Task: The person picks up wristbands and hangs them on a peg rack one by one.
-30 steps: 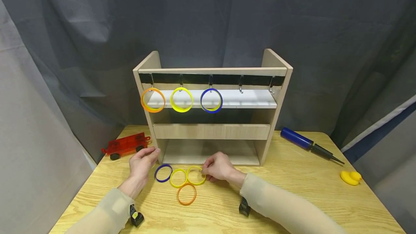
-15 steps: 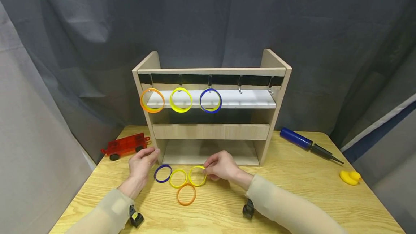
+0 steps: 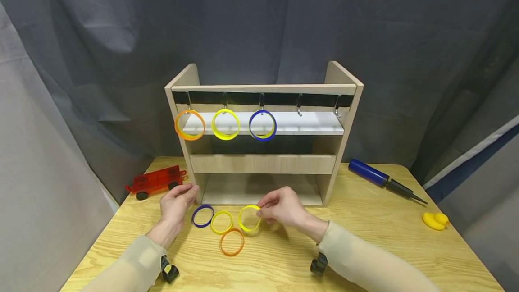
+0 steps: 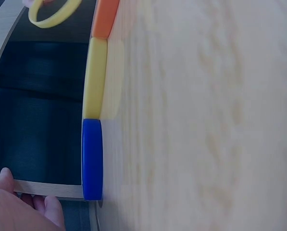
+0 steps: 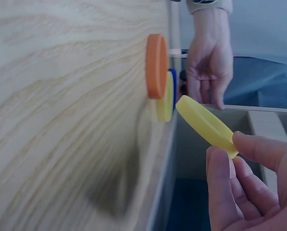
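Between thumb and fingers my right hand pinches the right edge of a yellow ring. In the right wrist view this ring is tilted and lifted off the tabletop. My left hand holds the front edge of the wooden shelf's left side panel, thumb on one face and fingers on the other. On the table in front of the shelf lie a blue ring, a second yellow ring and an orange ring, close together.
Metal hooks line the shelf's upper bar; an orange ring, a yellow ring and a blue ring hang at the left three. A red toy wagon stands left; a blue hand pump and yellow rubber duck lie right.
My right hand has lifted the yellow ring off the table and moved it slightly right, away from the other rings. The left hand stays on the side panel.
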Available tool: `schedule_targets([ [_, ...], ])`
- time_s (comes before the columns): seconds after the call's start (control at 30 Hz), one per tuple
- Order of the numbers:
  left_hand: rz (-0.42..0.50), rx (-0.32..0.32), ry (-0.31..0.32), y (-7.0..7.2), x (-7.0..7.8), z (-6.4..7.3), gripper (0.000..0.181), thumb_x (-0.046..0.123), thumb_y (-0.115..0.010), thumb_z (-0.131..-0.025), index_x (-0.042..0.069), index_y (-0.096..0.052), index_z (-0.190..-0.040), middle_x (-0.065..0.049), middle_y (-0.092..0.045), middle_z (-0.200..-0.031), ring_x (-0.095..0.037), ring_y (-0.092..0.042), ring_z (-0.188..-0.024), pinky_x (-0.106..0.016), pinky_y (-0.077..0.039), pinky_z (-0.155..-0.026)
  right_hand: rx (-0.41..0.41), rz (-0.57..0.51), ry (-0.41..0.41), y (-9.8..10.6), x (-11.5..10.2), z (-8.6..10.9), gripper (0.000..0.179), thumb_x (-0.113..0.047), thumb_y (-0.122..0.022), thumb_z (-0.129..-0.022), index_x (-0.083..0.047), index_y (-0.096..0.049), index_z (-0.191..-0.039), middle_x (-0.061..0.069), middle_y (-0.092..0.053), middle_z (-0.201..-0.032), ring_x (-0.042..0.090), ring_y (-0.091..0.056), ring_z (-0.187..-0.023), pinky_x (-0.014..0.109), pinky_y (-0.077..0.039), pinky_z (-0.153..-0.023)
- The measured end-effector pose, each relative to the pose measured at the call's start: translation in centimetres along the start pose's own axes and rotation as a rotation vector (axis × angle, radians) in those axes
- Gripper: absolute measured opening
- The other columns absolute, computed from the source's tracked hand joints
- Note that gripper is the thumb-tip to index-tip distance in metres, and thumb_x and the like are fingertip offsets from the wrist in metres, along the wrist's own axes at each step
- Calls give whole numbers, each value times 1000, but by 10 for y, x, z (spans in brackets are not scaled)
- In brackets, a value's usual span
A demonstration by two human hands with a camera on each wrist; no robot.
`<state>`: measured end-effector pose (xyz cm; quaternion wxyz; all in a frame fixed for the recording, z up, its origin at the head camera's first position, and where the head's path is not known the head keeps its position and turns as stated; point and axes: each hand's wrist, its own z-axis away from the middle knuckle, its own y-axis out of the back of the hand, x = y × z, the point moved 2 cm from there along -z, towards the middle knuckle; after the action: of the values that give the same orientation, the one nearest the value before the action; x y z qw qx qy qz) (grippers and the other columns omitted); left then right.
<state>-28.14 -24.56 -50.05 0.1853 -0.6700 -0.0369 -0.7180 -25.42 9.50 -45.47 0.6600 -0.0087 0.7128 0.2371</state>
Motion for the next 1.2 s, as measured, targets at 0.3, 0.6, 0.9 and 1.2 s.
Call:
schedule_targets([
  [0.3, -4, 2, -2, 0, 0, 0, 13, 7, -86, -100, 20, -83, -102, 18, -83, -87, -3, -82, -91, -24, -69, -95, 55, -65, 27, 30, -22, 18, 22, -3, -89, -92, 6, -83, -112, 18, -86, -99, 13, -81, -82, 38, -74, -78],
  [0.6, -18, 8, -5, -2, 2, 1, 11, 6, -86, -100, 13, -84, -109, 17, -83, -88, -4, -82, -92, -23, -69, -93, 167, -192, 80, 71, -55, 30, 33, 2, -85, -96, 16, -74, -124, 6, -88, -100, 10, -84, -88, 29, -72, -81],
  [0.9, -31, 6, 4, -1, 2, 0, 11, 7, -83, -102, 13, -83, -111, 20, -82, -87, -2, -82, -94, -22, -68, -94, 337, -364, 294, 108, -87, 44, 20, 9, -82, -96, -7, -85, -108, -6, -87, -93, 7, -84, -82, 29, -72, -79],
  [1.2, -28, 4, 4, 0, 1, 1, 10, 8, -84, -102, 15, -84, -108, 19, -83, -87, -3, -82, -93, -23, -69, -94, 493, -528, 475, 135, -121, 49, 21, 5, -89, -92, -4, -86, -111, 1, -89, -99, 11, -86, -83, 27, -71, -78],
])
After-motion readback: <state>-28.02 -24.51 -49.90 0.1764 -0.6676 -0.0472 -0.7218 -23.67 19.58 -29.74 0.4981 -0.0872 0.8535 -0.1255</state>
